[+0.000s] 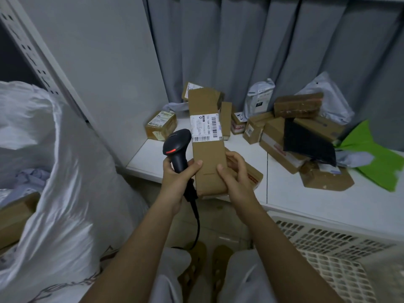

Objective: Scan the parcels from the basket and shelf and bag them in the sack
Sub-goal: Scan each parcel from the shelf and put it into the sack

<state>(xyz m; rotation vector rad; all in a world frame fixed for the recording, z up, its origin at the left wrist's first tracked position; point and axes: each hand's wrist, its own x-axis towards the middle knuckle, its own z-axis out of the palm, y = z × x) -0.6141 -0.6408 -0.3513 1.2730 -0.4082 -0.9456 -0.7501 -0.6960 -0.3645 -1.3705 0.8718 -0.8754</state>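
Above the shelf (306, 200), the parcel (207, 145) rises from both hands' grip

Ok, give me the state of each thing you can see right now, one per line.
Long cardboard parcel: held upright, label facing the camera.
Scanner: gripped, red light on.
Left hand: grips scanner, thumb on the parcel.
Right hand: holds parcel's lower end.
Sack: open, parcels inside.
Shelf: parcels piled on it.
Basket: inside hidden.
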